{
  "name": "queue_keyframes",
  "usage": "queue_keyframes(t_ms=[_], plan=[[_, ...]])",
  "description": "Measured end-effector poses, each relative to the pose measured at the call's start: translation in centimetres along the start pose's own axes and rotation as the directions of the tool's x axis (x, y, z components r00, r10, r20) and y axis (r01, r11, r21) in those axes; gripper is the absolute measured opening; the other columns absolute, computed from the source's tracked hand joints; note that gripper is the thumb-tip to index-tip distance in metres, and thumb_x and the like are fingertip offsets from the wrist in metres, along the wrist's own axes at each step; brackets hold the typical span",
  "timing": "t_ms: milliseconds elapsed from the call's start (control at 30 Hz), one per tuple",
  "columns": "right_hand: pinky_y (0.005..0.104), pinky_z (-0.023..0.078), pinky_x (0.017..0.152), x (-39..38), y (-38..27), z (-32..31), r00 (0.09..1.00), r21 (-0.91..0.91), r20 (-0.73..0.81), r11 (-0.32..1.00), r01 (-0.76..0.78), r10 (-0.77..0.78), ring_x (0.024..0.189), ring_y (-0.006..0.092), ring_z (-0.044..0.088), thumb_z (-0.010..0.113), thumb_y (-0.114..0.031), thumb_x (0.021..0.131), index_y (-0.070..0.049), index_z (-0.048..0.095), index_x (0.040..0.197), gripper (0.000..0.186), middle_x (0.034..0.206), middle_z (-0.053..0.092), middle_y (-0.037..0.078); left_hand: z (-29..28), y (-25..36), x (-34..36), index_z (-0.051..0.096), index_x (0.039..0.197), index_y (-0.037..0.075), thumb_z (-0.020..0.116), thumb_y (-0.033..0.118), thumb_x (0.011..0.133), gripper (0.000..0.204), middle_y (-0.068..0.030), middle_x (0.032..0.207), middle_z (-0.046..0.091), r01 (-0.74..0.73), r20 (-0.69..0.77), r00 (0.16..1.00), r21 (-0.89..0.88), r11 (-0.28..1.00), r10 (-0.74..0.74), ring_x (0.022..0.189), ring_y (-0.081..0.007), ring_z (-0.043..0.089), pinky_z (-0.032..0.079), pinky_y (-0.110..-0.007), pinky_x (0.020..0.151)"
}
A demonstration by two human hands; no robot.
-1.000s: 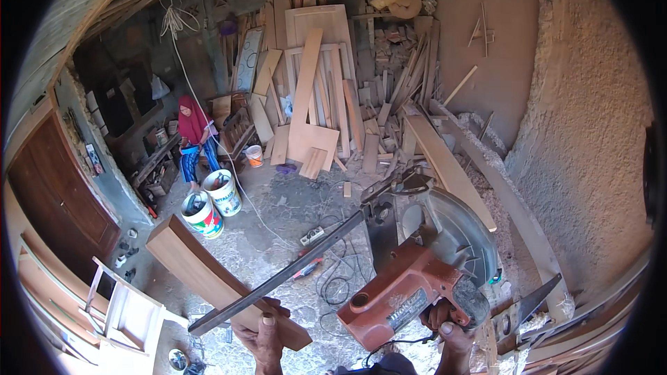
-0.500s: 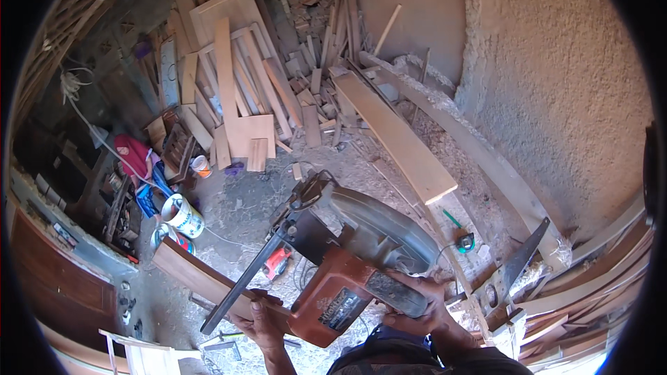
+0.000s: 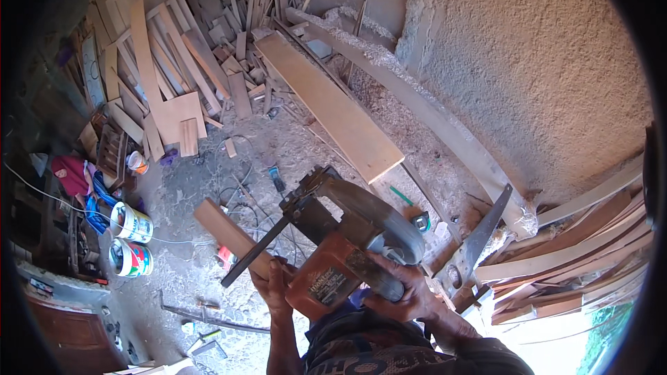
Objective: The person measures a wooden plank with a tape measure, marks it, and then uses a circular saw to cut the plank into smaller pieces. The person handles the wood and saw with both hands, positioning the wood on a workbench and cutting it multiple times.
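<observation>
My right hand (image 3: 403,288) wraps around the rear grip of a circular saw (image 3: 326,274) with an orange motor housing and a dark curved guard. The saw is tilted, so its flat base shows edge-on as a long dark bar; its blade is hidden. In my left hand (image 3: 274,285), to the left of the motor housing, is a short brown board (image 3: 226,229), its far end pointing up and left. The saw's base crosses in front of part of the board. Whether base and board touch I cannot tell.
A long plank (image 3: 333,107) lies ahead beside a shaving-covered beam (image 3: 417,97). A handsaw (image 3: 479,236) and a tape measure (image 3: 421,221) are at right. Buckets (image 3: 130,258) and a seated person (image 3: 73,177) are at left. Stacked boards (image 3: 177,114) lean at the back.
My view has turned to the right, so the background sits further left. The saw and the board remain in my hands. The board now points more steeply away from me.
</observation>
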State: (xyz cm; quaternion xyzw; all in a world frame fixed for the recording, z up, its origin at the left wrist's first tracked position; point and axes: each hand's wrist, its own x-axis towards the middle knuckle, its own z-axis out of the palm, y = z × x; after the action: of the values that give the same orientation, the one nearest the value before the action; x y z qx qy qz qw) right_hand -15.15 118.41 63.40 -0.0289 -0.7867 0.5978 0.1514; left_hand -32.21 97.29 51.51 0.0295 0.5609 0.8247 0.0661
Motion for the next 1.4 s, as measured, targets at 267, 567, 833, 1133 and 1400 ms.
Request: queue_keyframes(t_ms=[267,567,833,1133,1400], plan=[[0.0305,0.05,0.087,4.1,5.3,-0.8,0.959,-0.013,-0.12,0.965,-0.261,0.258,0.099,0.0148,0.065,0.077,-0.005,0.076,0.0,0.045,0.145,0.077,0.116,0.069,0.011,4.6,-7.1,7.1,0.047,0.119,0.001,0.069,0.015,0.089,0.04,-0.0085,0.079,0.062,0.195,0.025,0.98,0.042,0.98,-0.196,0.06,-0.0152,0.063,0.051,-0.028,0.05],[0.0341,0.053,0.087,12.0,9.2,-2.6,0.897,-0.055,-0.225,0.914,-0.401,0.38,0.103,0.0208,0.068,0.076,-0.002,0.075,0.001,0.047,0.143,0.074,0.125,0.066,0.015,9.2,-12.2,16.1,0.046,0.118,0.003,0.071,0.017,0.088,0.041,-0.0077,0.083,0.061,0.306,0.12,0.943,0.049,0.951,-0.309,0.063,-0.0155,0.063,0.054,-0.03,0.054],[0.0315,0.051,0.092,14.1,11.0,-4.7,0.954,-0.059,-0.175,0.965,-0.255,0.242,0.107,0.0209,0.067,0.078,-0.002,0.073,-0.002,0.045,0.145,0.079,0.128,0.065,0.016,10.6,-13.1,18.5,0.052,0.113,0.001,0.071,0.014,0.09,0.033,-0.0084,0.082,0.064,0.379,0.09,0.92,0.045,0.924,-0.382,0.063,-0.0174,0.065,0.055,-0.032,0.056],[0.0308,0.05,0.084,12.0,11.1,-8.1,0.891,0.032,-0.115,0.898,-0.439,0.44,0.097,0.0177,0.066,0.074,-0.003,0.076,-0.002,0.046,0.146,0.075,0.111,0.07,0.011,12.5,-18.9,15.9,0.049,0.119,0.0,0.072,0.023,0.088,0.045,-0.0117,0.089,0.065,0.495,0.166,0.804,0.344,0.798,-0.571,0.073,-0.0193,0.066,0.056,-0.035,0.063],[0.0361,0.052,0.091,9.5,11.9,-7.3,0.871,-0.135,-0.223,0.871,-0.473,0.438,0.106,0.0259,0.068,0.074,-0.01,0.077,0.0,0.046,0.144,0.072,0.114,0.069,0.02,13.8,-21.2,13.1,0.054,0.122,-0.005,0.078,0.04,0.08,0.067,-0.0223,0.11,0.066,0.237,0.326,0.795,0.609,0.757,-0.512,0.103,-0.0322,0.065,0.051,-0.045,0.088]])
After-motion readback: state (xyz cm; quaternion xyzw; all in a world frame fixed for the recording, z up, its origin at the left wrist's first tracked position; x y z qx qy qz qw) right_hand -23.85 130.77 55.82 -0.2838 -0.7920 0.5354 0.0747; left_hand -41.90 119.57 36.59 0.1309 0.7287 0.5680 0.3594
